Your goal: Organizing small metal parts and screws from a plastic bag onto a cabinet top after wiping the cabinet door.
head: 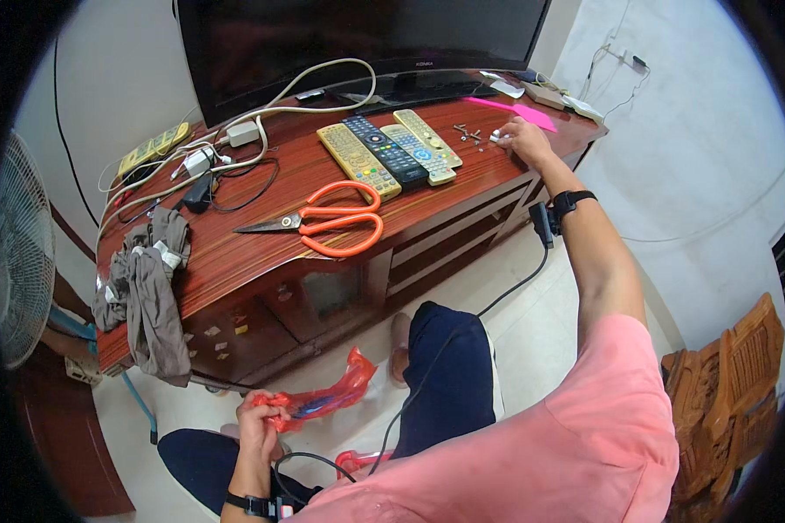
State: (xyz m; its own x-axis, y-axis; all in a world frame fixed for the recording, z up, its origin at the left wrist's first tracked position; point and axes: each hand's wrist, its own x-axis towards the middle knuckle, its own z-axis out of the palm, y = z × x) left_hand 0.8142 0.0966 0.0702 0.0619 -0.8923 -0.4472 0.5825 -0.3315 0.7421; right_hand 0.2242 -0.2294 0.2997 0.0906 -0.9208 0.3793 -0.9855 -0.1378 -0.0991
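Observation:
My left hand point(260, 418) grips a red translucent plastic bag point(340, 392) over the floor in front of the cabinet. Something blue shows through the bag, too blurred to name. At the right part of the cabinet top, my right hand point(526, 140) has its fingertips on a small white object point(495, 135). Several small screws point(468, 134) lie just left of those fingers. Behind the hand is a bright pink fly swatter point(533, 116). Remote controls point(360, 160) rest side by side further left. Orange-handled scissors point(340, 219) lie near the front edge, blades pointing left.
A television point(366, 46) stands at the back of the wooden cabinet point(248, 261). Cables and a white adapter point(242, 133) tangle at the left, near a grey cloth point(150, 294) draped over the edge. An electric fan point(23, 255) is at far left, a carved wooden chair point(726, 392) at right.

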